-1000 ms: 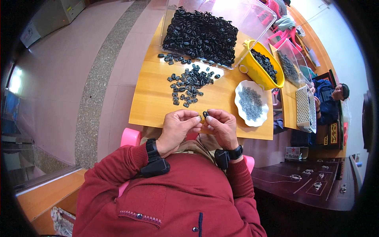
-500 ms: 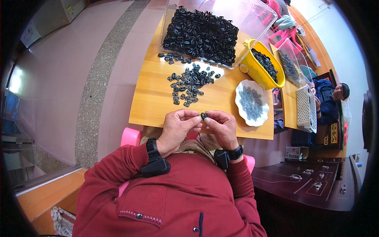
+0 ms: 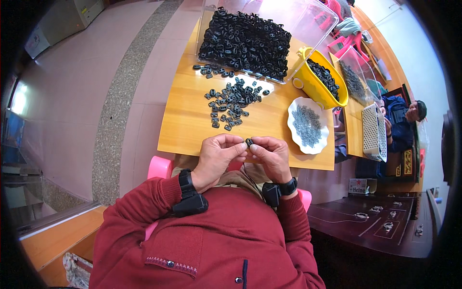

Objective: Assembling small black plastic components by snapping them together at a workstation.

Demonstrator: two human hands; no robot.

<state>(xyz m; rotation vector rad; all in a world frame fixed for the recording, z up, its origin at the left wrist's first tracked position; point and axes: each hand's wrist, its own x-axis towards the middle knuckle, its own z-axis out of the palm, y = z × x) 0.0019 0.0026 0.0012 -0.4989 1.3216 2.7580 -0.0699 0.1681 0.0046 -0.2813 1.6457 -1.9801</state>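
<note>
Close to the table's front edge, my left hand (image 3: pixel 220 157) and my right hand (image 3: pixel 272 156) meet, both closed in a pinch. Between their fingertips is a small black plastic cord lock (image 3: pixel 249 142), gripped from both sides and partly covered by the fingers. Beyond my hands, a loose pile of similar black pieces with holes (image 3: pixel 236 98) lies on the wooden table (image 3: pixel 183 137). To the right of the pile stands a white scalloped dish (image 3: pixel 294 135) holding many small grey pieces (image 3: pixel 308 126), too small to make out.
A clear plastic bin (image 3: pixel 308 48) full of black pieces stands at the back. Right of it is a yellow tub (image 3: pixel 308 86) with more. Farther right, a person (image 3: pixel 402 118) sits by another table with a white perforated basket (image 3: pixel 374 135).
Almost nothing differs. Both hands keep their pinch on the cord lock, which has shifted or turned very slightly between the fingertips.
</note>
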